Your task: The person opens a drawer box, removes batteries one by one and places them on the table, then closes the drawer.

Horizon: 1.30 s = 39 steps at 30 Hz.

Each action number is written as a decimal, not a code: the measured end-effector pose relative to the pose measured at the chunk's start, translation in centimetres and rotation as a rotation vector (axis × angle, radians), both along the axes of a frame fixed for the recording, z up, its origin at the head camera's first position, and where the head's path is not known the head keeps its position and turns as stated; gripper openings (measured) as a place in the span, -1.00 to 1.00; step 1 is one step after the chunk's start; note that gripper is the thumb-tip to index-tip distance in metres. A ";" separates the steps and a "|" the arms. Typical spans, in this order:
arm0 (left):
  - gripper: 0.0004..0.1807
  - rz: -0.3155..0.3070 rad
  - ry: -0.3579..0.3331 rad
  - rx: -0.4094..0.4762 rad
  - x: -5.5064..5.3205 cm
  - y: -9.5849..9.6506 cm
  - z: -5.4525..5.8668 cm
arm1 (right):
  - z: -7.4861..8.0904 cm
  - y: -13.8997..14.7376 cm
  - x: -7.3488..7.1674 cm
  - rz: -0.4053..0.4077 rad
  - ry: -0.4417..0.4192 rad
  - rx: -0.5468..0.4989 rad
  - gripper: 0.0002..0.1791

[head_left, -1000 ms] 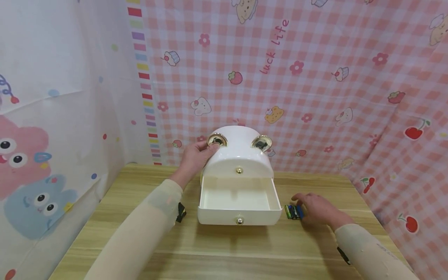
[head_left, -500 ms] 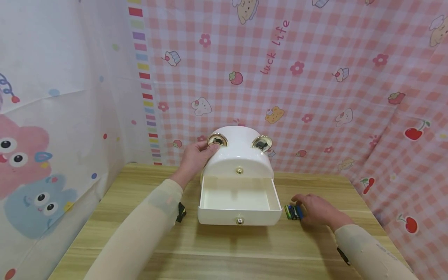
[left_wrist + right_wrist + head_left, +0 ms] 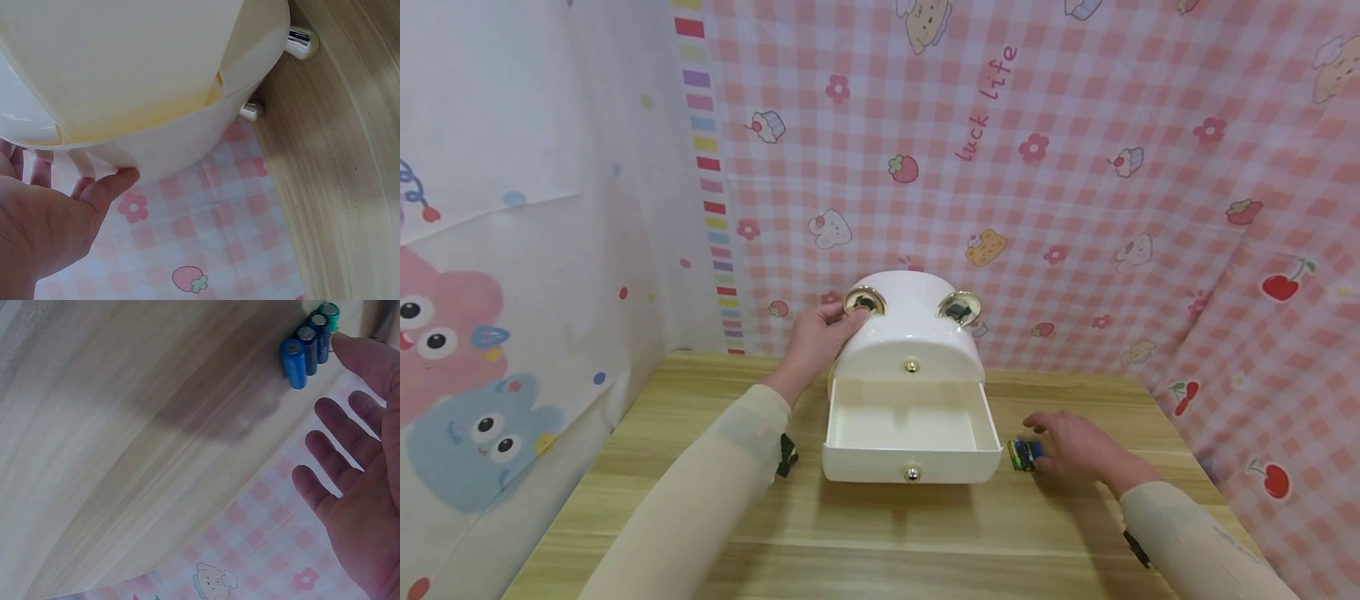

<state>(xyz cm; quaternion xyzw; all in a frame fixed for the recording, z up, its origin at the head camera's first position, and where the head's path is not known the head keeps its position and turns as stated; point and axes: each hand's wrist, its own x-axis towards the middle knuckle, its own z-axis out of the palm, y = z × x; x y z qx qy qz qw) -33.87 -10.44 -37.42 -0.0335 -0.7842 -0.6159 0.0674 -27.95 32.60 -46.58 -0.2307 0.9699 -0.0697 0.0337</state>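
A white, frog-shaped drawer box (image 3: 912, 325) with gold-rimmed eyes stands on the wooden table (image 3: 917, 550). Its lower drawer (image 3: 910, 417) is pulled out and bare inside. My left hand (image 3: 818, 337) holds the box's upper left side, thumb by one gold eye (image 3: 865, 302). In the left wrist view, its fingertips (image 3: 128, 176) touch the white shell. To the right of the drawer, several batteries (image 3: 1024, 455), green and blue, sit side by side in a row. Right beside them is my right hand (image 3: 1082, 450), fingers loose and spread in its wrist view, thumb close to the green battery (image 3: 329, 311).
A pink checked cloth (image 3: 1037, 208) hangs right behind the box, and a white printed cloth (image 3: 535, 250) hangs on the left. Gold knobs (image 3: 912, 473) stick out from the drawer fronts. Small gold feet (image 3: 301, 44) show under the box in the left wrist view.
My right hand has edged slightly left, covering more of the blue battery. The left hand and the drawer box have stayed in place; the head view shifts a little.
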 end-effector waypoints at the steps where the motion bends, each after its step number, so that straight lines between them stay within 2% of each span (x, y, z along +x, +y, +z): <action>1: -0.52 0.003 -0.002 -0.003 0.0 0.0 0.0 | 0.1 0.0 0.1 0.001 0.007 -0.005 -0.37; 12: -0.50 -0.008 -0.013 -0.018 0.0 -0.1 0.2 | 1.2 -1.2 1.3 -0.004 0.053 -0.028 -0.53; 18: -0.50 -0.015 0.002 -0.039 0.0 -0.2 0.4 | 1.9 -2.6 2.6 -0.011 0.010 -0.114 -0.62; 22: -0.52 -0.021 0.005 -0.045 0.1 -0.2 0.6 | 2.1 -3.5 3.8 -0.007 -0.029 -0.220 -0.69; 26: -0.54 -0.027 0.014 -0.048 0.2 -0.2 0.9 | 2.0 -4.3 4.7 -0.002 -0.133 -0.374 -0.76; 33: -0.55 -0.035 0.019 -0.049 0.2 -0.2 0.9 | 1.8 -6.3 6.3 -0.100 -0.458 -0.639 -0.74; 37: -0.55 -0.034 0.022 -0.041 0.3 -0.2 0.9 | 1.7 -7.4 6.9 -0.177 -0.631 -0.714 -0.68; 39: -0.54 -0.032 0.023 -0.045 0.3 -0.1 0.9 | 1.4 -7.7 7.1 -0.209 -0.685 -0.727 -0.65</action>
